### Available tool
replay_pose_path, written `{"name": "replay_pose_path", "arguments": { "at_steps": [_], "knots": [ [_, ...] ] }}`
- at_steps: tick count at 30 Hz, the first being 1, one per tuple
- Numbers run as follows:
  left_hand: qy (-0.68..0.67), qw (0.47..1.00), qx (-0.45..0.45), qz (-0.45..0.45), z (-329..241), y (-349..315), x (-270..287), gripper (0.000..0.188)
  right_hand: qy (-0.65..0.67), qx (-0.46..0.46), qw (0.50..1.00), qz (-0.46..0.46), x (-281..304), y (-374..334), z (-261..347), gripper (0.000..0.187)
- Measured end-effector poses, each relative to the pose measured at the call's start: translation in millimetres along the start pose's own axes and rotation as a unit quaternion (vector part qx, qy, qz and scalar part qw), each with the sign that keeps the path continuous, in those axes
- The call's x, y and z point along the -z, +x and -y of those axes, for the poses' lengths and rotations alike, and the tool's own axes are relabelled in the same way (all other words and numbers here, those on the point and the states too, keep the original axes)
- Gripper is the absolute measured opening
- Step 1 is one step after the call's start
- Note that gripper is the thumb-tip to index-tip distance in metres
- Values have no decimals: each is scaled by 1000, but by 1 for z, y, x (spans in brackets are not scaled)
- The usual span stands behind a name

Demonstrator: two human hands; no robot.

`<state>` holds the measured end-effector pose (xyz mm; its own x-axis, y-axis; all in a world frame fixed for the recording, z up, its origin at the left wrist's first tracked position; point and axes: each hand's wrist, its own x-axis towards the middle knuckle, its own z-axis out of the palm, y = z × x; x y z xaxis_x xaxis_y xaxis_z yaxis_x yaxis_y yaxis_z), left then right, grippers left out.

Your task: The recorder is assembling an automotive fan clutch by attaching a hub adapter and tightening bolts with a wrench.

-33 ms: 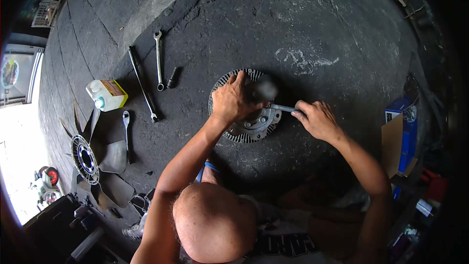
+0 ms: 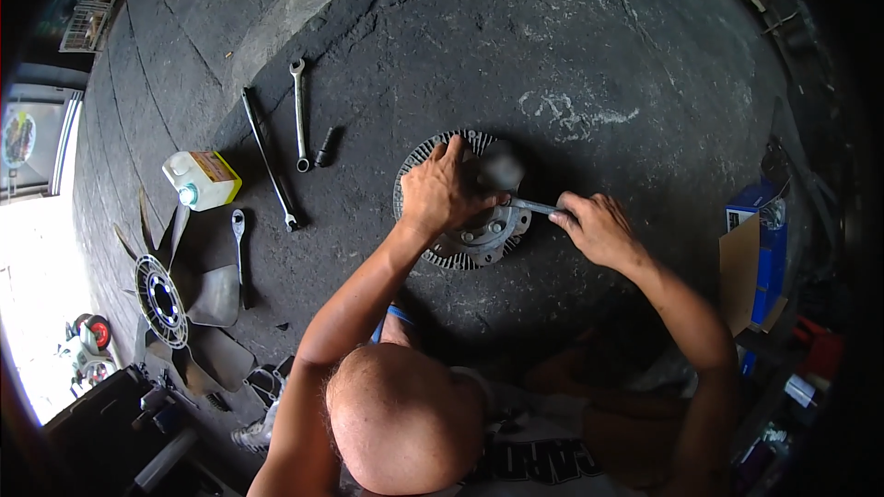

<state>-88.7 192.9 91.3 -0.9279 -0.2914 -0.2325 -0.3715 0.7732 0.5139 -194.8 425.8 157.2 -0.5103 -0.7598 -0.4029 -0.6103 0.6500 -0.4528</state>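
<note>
A round, finned fan clutch (image 2: 442,256) lies on the dark floor in front of me, with bolts on its upper face. My left hand (image 2: 433,189) grips it from the left, fingers bent over its upper part and thumb side close to the bolts. In my right hand (image 2: 599,227), on the other side, is the end of a slim metal wrench (image 2: 532,206). The wrench reaches left over the clutch to beside my left fingers. Its working end is hidden there. A grey patch on the clutch's upper right is too blurred to make out.
Left of the clutch lie a long bar wrench (image 2: 267,158), a combination wrench (image 2: 299,115), a dark socket (image 2: 325,147) and a ratchet (image 2: 240,253). Farther left are a white jug (image 2: 198,182) and a bladed fan (image 2: 214,296). An opened blue box (image 2: 772,267) stands at right.
</note>
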Motion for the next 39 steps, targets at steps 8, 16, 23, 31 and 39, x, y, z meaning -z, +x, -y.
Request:
{"name": "replay_pose_path", "arguments": {
  "at_steps": [8,16,23,31,39],
  "knots": [
    [-22,996,-5,88,0,-1,20,110,-8,-43,996,-80,-35,-29,10,24],
    [-187,981,-57,-21,23,-22,12,109,127,-42,980,-150,-10,-25,4,27],
    [8,999,-19,33,2,-24,21,133,-42,102,992,-56,-6,-15,1,18],
    [14,999,-9,40,-8,-26,21,134,-51,74,995,-30,-6,-16,2,20],
    [10,998,-54,21,-4,-24,10,132,309,-231,922,25,-89,-58,30,30]
  ]
}}
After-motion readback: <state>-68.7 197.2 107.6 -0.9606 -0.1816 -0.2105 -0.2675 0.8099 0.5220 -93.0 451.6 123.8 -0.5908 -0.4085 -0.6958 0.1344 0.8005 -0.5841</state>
